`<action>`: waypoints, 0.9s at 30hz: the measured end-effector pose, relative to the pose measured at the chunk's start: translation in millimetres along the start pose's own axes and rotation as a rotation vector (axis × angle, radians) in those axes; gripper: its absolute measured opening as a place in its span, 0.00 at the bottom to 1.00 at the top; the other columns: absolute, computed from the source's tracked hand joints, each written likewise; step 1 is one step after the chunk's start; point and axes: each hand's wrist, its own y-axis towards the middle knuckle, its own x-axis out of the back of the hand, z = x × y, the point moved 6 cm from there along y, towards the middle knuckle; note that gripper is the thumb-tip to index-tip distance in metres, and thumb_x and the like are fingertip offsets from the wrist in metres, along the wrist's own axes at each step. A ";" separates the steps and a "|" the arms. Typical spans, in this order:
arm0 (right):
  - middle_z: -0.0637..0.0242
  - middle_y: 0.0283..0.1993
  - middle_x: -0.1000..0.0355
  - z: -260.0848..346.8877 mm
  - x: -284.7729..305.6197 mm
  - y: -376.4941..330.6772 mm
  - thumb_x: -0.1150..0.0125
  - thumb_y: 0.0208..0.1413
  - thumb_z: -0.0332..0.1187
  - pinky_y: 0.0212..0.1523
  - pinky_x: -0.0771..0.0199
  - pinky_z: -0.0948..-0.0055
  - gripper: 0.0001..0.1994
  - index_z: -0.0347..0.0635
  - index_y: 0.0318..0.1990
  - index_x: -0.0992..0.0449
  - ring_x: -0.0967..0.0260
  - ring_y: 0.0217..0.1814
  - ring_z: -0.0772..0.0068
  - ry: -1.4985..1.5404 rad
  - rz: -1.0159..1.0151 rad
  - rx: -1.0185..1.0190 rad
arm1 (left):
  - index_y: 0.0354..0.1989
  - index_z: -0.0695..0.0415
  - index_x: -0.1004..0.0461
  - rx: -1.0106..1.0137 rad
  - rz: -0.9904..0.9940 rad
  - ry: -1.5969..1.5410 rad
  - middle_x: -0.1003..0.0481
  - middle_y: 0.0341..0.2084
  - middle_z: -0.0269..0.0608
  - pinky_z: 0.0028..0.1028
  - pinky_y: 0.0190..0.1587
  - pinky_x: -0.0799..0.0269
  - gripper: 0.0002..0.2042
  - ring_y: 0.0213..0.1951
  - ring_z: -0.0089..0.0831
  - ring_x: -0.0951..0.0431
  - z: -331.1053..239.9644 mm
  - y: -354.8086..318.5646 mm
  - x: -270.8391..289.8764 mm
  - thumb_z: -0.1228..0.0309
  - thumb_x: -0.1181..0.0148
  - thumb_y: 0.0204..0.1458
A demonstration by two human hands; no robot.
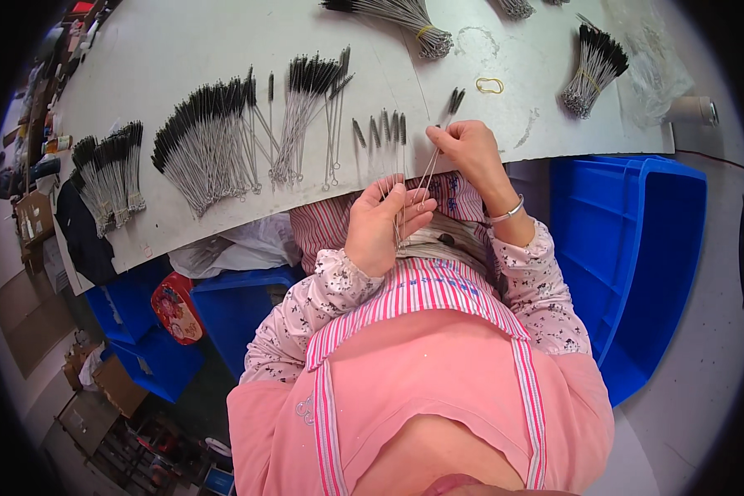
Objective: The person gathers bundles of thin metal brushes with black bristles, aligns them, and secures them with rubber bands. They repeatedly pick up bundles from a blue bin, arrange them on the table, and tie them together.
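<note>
I see two thin wire brushes (442,136) pinched in the right hand (469,149), their black bristle tips pointing up and away, stems slanting down toward the left hand (382,227). That hand's fingers close around a small bunch of wire stems (398,227). More brushes (207,140) lie left on the tabletop (182,41).
</note>
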 end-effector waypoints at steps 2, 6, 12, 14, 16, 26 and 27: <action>0.55 0.13 0.32 3.9 3.7 3.3 0.44 0.45 0.49 0.23 0.32 0.66 0.22 0.35 0.18 0.24 0.31 0.17 0.61 -0.100 -0.025 0.011 | 0.47 0.58 0.38 -0.004 -0.013 0.002 0.28 0.41 0.48 0.32 0.41 0.22 0.10 0.41 0.37 0.23 1.4 3.1 2.7 0.70 0.54 0.60; 0.53 0.15 0.31 6.4 12.2 4.5 0.44 0.46 0.49 0.25 0.31 0.64 0.22 0.36 0.19 0.23 0.30 0.20 0.54 -0.236 -0.097 0.022 | 0.47 0.58 0.38 0.013 -0.018 0.058 0.28 0.41 0.48 0.32 0.41 0.22 0.10 0.41 0.38 0.23 5.0 6.0 7.2 0.69 0.54 0.60; 0.53 0.16 0.30 20.2 22.2 -16.2 0.43 0.49 0.47 0.25 0.30 0.67 0.20 0.36 0.21 0.23 0.29 0.20 0.55 -0.230 -0.229 0.083 | 0.47 0.56 0.37 0.023 -0.034 0.075 0.27 0.42 0.46 0.30 0.38 0.22 0.10 0.39 0.36 0.22 6.2 3.6 12.0 0.68 0.54 0.60; 0.55 0.16 0.30 22.4 6.0 -28.5 0.42 0.49 0.45 0.24 0.31 0.67 0.19 0.35 0.21 0.23 0.30 0.19 0.60 -0.024 -0.078 0.106 | 0.47 0.56 0.36 0.040 -0.014 0.065 0.26 0.41 0.45 0.28 0.36 0.22 0.10 0.39 0.34 0.22 4.7 1.2 11.2 0.68 0.54 0.60; 0.58 0.16 0.30 20.9 -22.2 -42.6 0.41 0.49 0.42 0.22 0.32 0.68 0.18 0.34 0.21 0.24 0.32 0.16 0.66 0.257 0.091 0.142 | 0.47 0.56 0.36 0.050 0.021 0.063 0.26 0.39 0.44 0.26 0.35 0.23 0.09 0.38 0.33 0.22 5.1 1.9 9.7 0.68 0.54 0.60; 0.77 0.14 0.41 14.0 -41.0 -47.1 0.43 0.50 0.31 0.11 0.56 0.82 0.09 0.42 0.20 0.31 0.53 0.11 0.88 1.038 0.308 -0.296 | 0.48 0.56 0.35 0.036 0.087 -0.043 0.26 0.38 0.44 0.25 0.35 0.23 0.10 0.37 0.31 0.22 -13.9 -12.6 -8.0 0.67 0.53 0.60; 0.78 0.13 0.44 17.6 -38.4 -47.2 0.43 0.50 0.31 0.11 0.58 0.82 0.10 0.43 0.19 0.32 0.55 0.11 0.88 1.062 0.316 -0.304 | 0.48 0.56 0.35 0.039 0.091 -0.049 0.26 0.39 0.45 0.25 0.35 0.23 0.10 0.37 0.31 0.22 -16.2 -13.2 -10.5 0.67 0.53 0.60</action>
